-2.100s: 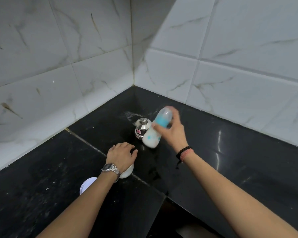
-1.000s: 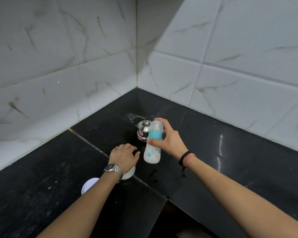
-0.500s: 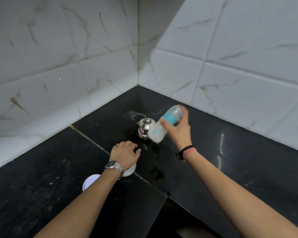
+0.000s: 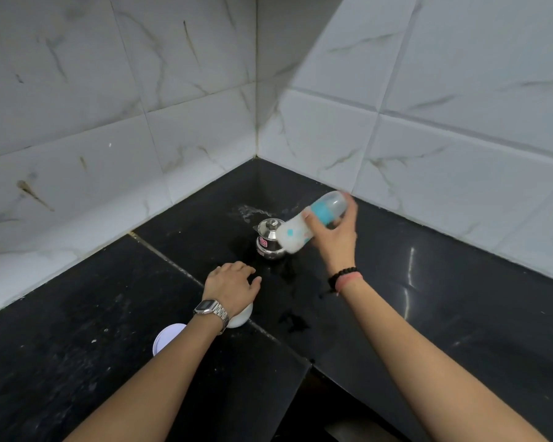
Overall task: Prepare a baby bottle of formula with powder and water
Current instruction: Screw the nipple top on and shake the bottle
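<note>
My right hand (image 4: 332,237) grips a baby bottle (image 4: 310,223) with a blue collar, a clear cap and white milky liquid inside. The bottle is tilted, cap up to the right and base down to the left, blurred by motion, above the black counter (image 4: 428,298). Just behind its base stands a small steel pot with a knobbed lid (image 4: 267,239). My left hand (image 4: 232,285) rests palm down on a white round container (image 4: 241,317), its fingers spread over the top. A white lid (image 4: 166,338) lies flat on the counter, partly hidden by my left forearm.
The counter runs into a corner of white marble-look tiled walls (image 4: 173,106). Wet patches and splashes (image 4: 291,320) mark the counter near the pot and between my arms. A step down in the counter edge (image 4: 307,371) opens at the bottom centre.
My right hand has been swinging the bottle between upright and tilted; now it is tilted further, cap higher to the right. My left hand stays on the white container.
</note>
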